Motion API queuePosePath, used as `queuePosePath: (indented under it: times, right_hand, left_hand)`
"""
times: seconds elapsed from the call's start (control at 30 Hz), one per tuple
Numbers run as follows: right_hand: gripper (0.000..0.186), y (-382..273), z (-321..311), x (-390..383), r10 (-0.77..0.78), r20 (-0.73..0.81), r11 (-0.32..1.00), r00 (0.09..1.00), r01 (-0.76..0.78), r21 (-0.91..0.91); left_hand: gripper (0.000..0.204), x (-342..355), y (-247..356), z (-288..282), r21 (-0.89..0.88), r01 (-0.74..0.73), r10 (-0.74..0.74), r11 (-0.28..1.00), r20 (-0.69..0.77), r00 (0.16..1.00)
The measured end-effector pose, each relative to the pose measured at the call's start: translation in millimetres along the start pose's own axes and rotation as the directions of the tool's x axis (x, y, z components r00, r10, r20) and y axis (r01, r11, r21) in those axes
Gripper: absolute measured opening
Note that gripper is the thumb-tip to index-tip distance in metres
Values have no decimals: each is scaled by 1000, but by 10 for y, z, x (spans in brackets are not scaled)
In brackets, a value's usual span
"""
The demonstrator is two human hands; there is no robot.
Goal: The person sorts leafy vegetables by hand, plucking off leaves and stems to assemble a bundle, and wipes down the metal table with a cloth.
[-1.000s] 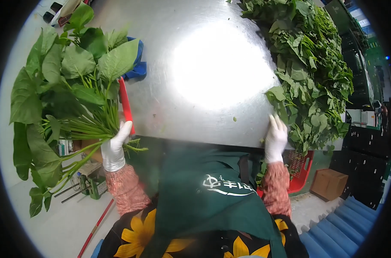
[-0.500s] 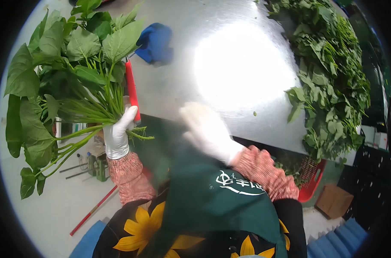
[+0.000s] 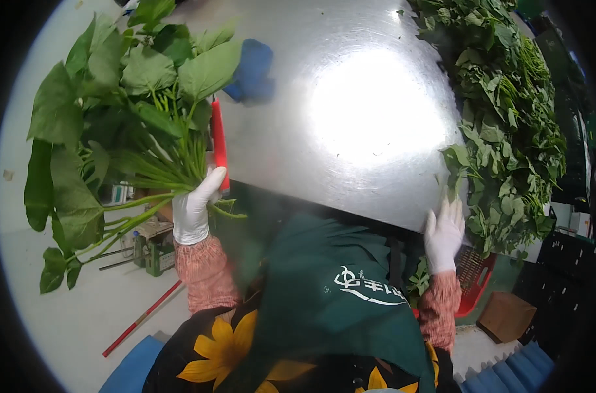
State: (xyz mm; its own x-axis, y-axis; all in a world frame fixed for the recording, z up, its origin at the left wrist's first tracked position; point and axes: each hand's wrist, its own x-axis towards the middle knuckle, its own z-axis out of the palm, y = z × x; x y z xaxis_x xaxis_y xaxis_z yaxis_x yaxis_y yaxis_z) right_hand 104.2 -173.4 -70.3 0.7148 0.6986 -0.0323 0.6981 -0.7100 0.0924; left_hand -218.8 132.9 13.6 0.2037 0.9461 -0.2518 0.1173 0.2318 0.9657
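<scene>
A large bunch of leafy green stems point(image 3: 160, 150) is in my left hand point(image 3: 194, 213), white-gloved, with the fingers wrapped round the lower stems. The broad leaves spread up and left; cut ends poke out beside my thumb. A red-handled tool point(image 3: 219, 141) lies against the bunch at the table's left edge; whether my hand touches it I cannot tell. My right hand point(image 3: 445, 234), also white-gloved, is at the table's front right edge with its fingers stretched out. Its fingertips are close to the nearest leaves of a big heap of greens point(image 3: 507, 131).
The shiny metal table point(image 3: 278, 144) carries a blue cloth point(image 3: 253, 71) at its left side. Below the right edge stands a red plastic crate point(image 3: 479, 278), with a brown cardboard box point(image 3: 506, 317) on the floor. A red pole point(image 3: 141, 319) lies at lower left.
My right hand has swept from the middle front of the table to the right, beside the heap. My left hand keeps its hold on the bunch. The whole view has shifted slightly.
</scene>
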Motion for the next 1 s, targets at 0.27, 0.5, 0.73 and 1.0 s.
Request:
queuePosePath:
  times: [0.27,0.5,0.73,1.0]
  right_hand:
    - [56,-456,-1068,183,-133,-238,913,962,212,349]
    - [81,-3080,-986,1747,-584,-495,492,643,766,414]
    - [46,-3747,-280,2767,-653,-474,544,591,801,249]
    - [38,-1367,-141,2166,-285,-448,920,847,373,122]
  left_hand:
    - [18,104,85,206,15,-128,127,992,45,991]
    - [33,-82,-16,-440,-126,88,-91,988,-23,996]
    - [40,43,-55,-638,-273,163,-191,948,-80,978]
    - [34,404,-243,-586,-133,157,-157,978,14,988]
